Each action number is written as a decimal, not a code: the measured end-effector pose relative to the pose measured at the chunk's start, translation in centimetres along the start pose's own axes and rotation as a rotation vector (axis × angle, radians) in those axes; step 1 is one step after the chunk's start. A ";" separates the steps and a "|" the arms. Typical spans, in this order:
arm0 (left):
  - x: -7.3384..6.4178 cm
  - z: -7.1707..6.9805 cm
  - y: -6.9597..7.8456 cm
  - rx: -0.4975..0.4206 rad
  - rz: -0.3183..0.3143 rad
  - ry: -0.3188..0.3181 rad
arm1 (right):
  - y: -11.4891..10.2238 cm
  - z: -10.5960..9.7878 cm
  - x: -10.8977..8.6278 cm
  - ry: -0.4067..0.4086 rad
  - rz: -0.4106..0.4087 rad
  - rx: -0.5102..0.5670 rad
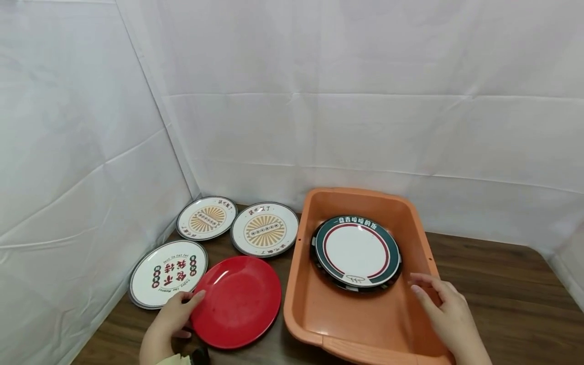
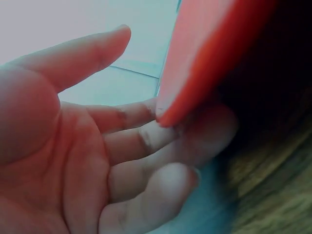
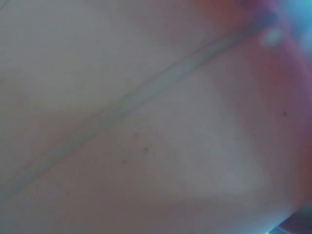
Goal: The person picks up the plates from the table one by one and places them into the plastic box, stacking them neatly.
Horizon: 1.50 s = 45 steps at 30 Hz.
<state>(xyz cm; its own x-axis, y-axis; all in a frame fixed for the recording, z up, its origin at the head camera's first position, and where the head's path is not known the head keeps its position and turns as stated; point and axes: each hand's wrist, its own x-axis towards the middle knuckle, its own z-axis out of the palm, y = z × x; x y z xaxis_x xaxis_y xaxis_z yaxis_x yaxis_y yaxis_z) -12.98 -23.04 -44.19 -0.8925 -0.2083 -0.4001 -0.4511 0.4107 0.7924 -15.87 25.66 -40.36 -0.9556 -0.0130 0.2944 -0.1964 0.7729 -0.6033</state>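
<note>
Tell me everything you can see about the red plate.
The red plate is round, plain and glossy, with a light streak toward its far left; it looks like plastic or ceramic. It lies face up on the dark wooden table, left of the orange tub, beside the white plate with red characters. The left hand touches its left rim, fingers beneath the edge. Whether that rim is raised is unclear.

White sheeting (image 1: 374, 96) is hanging straight ahead of me, showing long level creases, while another white sheet (image 1: 77, 126) is closing off the left and meeting it at a corner. Soft, even light is falling over a bench (image 1: 495, 294) showing dark brown wood grain.
</note>
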 end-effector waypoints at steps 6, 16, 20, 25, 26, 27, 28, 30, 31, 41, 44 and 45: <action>0.5 0.5 -0.3 -0.002 0.006 -0.005 | 0.0 -0.2 -0.1 0.019 -0.004 -0.009; 0.8 1.4 -0.6 -0.029 0.045 0.010 | -0.1 -0.2 -0.1 0.042 -0.010 -0.014; 0.7 1.6 -0.7 -0.050 0.056 0.019 | -0.3 -0.3 -0.3 0.092 0.000 0.011; 0.8 1.6 -0.7 -0.083 0.078 0.008 | -0.4 -0.2 -0.5 0.160 -0.004 0.037; 0.8 1.6 -0.7 -0.098 0.087 0.005 | -0.4 -0.2 -0.6 0.170 -0.007 0.043; 0.8 1.6 -0.7 -0.118 0.097 -0.003 | -0.4 -0.2 -0.6 0.178 -0.010 0.049; 0.8 1.5 -0.6 -0.139 0.110 -0.012 | -0.4 -0.2 -0.6 0.184 -0.012 0.052; 0.9 1.3 -0.6 -0.204 0.145 -0.052 | -0.5 -0.2 -0.6 0.193 -0.014 0.055; 0.9 1.3 -0.6 -0.243 0.166 -0.078 | -0.5 -0.2 -0.6 0.196 -0.013 0.054; 0.6 0.9 -0.1 -0.435 0.229 -0.111 | -0.9 -0.5 -0.7 0.216 -0.004 0.045; 0.2 0.8 0.2 -0.490 0.222 -0.060 | -1.2 -0.9 -0.9 0.221 0.001 0.030; 0.1 0.7 0.3 -0.508 0.221 -0.043 | -1.4 -1.0 -0.9 0.219 0.005 0.030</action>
<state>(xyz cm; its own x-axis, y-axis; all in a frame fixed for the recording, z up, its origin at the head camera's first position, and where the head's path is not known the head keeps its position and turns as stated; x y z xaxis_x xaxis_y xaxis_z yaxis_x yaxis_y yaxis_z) -13.19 -22.32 -44.28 -0.9699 -0.1249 -0.2092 -0.2055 -0.0419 0.9778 -14.51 25.28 -39.04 -0.8865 0.1314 0.4436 -0.2015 0.7535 -0.6258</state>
